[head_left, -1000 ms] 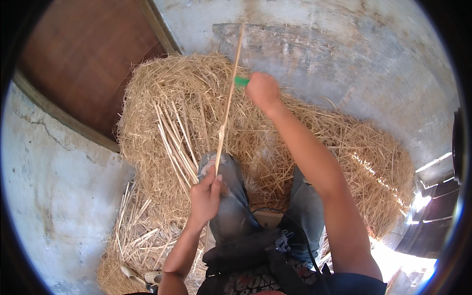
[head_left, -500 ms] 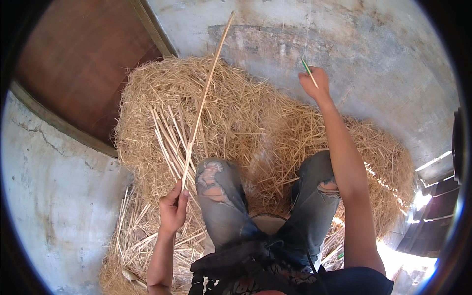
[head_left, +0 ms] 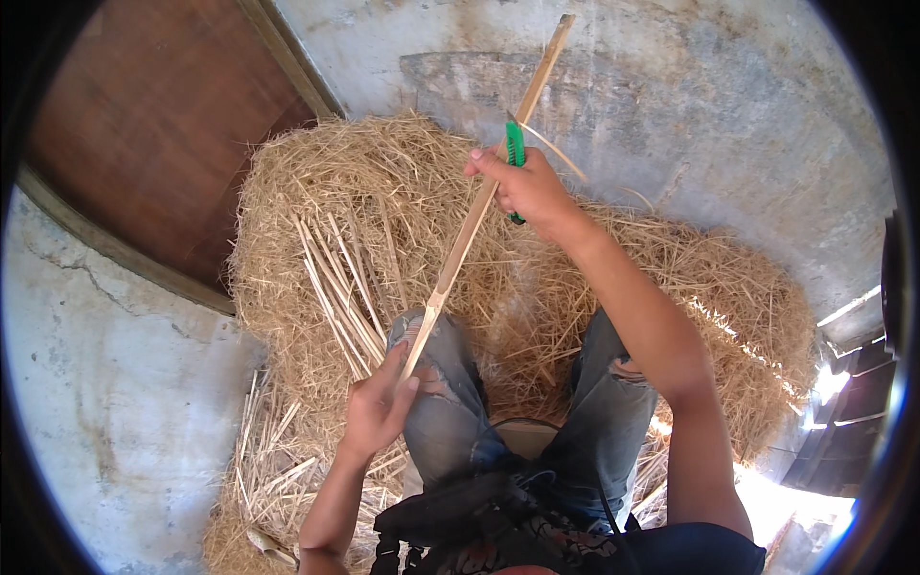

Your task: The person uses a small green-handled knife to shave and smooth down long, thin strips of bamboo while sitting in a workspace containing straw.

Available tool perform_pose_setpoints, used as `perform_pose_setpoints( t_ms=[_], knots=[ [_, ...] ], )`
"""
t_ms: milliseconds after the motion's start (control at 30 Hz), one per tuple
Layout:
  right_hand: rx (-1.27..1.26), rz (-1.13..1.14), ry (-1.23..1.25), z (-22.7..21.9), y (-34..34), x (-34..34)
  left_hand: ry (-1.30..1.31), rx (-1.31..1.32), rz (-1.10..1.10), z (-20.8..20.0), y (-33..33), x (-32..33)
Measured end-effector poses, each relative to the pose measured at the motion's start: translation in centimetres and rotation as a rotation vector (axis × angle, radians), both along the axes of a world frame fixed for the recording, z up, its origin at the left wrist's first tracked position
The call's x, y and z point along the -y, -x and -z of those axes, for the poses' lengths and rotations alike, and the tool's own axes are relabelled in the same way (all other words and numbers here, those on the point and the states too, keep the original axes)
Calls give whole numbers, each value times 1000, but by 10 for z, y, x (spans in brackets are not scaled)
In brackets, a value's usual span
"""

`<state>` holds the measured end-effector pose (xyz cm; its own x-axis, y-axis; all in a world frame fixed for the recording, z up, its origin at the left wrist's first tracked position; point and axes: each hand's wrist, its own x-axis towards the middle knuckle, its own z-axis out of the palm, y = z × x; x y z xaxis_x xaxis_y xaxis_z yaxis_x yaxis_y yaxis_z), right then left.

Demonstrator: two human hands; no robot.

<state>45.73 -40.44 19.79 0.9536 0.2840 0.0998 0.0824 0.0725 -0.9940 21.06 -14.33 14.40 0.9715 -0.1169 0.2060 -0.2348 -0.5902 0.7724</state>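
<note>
While gripped: one strip (head_left: 484, 203), one knife (head_left: 516, 151).

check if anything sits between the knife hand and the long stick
Nothing visible does. The right hand, gripping the green-handled knife, already lies against the long stick; the left hand holds its lower end.

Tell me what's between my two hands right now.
In the head view, the long pale bamboo strip spans from your left hand to your right hand, which also grips a green-handled knife. Beneath it lie straw pile and your knee.
</note>
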Motion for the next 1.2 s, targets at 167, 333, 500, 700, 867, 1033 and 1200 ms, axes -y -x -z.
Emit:
perform_pose_setpoints(
  t_ms=[167, 333, 500, 700, 867, 1033, 1200],
  knots=[
    [29, -94, 157, 2, 21, -29, 156, -168, -13, -21, -32, 21],
    [240, -109, 366, 10, 22, -43, 112, -70, -92, -12, -62, 30],
    [523, -7, 654, 8, 26, -30, 122, 39, -145, 9, -64, 27],
    [492, 36, 976, 29, 15, -22, -4, 117, -356, -18, -64, 20],
    [507, -22, 953, 34, 18, -29, -264, 449, 10, 5, -51, 19],
    [294, 17, 1094, 33, 14, -33, -385, 131, -287, 1, -62, 0],
    [281, -25, 1138, 30, 13, -32, -175, 180, -311, -4, -54, -10]
  ],
)
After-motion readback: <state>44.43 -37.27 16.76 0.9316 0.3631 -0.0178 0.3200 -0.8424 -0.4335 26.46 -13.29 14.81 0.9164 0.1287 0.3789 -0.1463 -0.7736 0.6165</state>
